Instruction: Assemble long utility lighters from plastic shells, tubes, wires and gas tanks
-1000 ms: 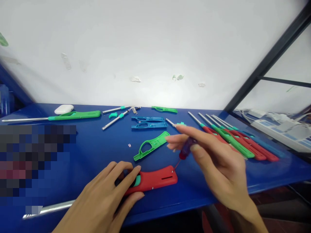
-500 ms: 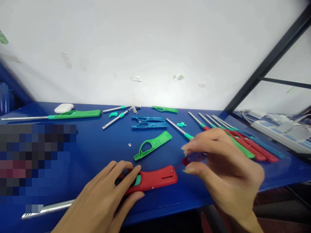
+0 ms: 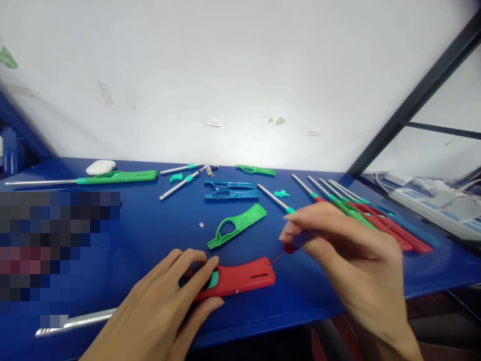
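My left hand (image 3: pixel 165 296) is closed around a red gas lighter (image 3: pixel 244 276), pressing it flat near the table's front edge. The lighter's metal tube comes out past that hand on the left. In my right hand (image 3: pixel 345 260) is a screwdriver (image 3: pixel 289 247), pinched by its handle, most of which the fingers hide. Its thin shaft slants down to the screw hole at the right end of the red handle. Just behind lies a green handle half (image 3: pixel 240 223), its inner side up.
Blue handle halves (image 3: pixel 231 194), loose metal tubes (image 3: pixel 180 185) and a green lighter (image 3: pixel 128 176) lie farther back. Several lighters (image 3: pixel 391 225) are lined up at right. A white case (image 3: pixel 100 167) sits back left; power strips (image 3: pixel 424 200) stand beyond the right edge.
My right hand has turned around the screwdriver, its fingers curling further over the handle. The left hand and red lighter stay in place, and the view shifts slightly.
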`<state>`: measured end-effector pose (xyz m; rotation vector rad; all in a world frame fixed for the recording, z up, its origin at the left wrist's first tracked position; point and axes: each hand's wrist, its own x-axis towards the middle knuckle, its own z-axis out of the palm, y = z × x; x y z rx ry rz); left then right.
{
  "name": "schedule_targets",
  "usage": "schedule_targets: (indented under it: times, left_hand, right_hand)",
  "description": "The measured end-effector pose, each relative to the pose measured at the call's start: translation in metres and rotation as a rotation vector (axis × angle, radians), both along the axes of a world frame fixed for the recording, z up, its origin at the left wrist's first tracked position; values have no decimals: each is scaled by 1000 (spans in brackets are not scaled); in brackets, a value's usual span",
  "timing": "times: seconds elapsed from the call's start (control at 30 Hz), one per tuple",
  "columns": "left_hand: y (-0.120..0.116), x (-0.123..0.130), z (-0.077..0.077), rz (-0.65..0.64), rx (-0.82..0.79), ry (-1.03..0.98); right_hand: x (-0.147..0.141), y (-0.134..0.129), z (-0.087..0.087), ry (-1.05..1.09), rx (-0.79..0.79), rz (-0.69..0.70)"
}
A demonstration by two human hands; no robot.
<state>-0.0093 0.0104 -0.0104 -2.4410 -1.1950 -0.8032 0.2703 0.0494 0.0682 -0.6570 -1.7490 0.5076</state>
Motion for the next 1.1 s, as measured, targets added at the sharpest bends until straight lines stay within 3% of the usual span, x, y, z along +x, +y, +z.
schedule_targets:
  times: [0.1,0.27,0.4,0.53,0.67,0.8,0.97,1.1]
  left_hand:
    - [0,0,-1,8,3,10]
    - [1,0,1,4,-11,-4]
    - [1,1,2,-9,-12,-7]
    - [0,1,-1,-3,-14,21]
    - [1,0,0,1,18,22]
    - [3,1,3,5,42,19]
    - [3,5,8,4,66,-22]
    - [3,5,9,2,63,-62]
  right_hand:
    - [0,-2,-1,-27,72,-92]
    - [-3,2,-4,-17,-30,53]
    - [-1,5,-3,-3,48,-69]
    - [6,4,1,-40,-20,44]
    - [9,1,3,-48,87,-101]
    - [11,1,3,-99,19,70]
    - [12,4,2,-72,101,-38]
    - [10,7,-3,-114,30,45]
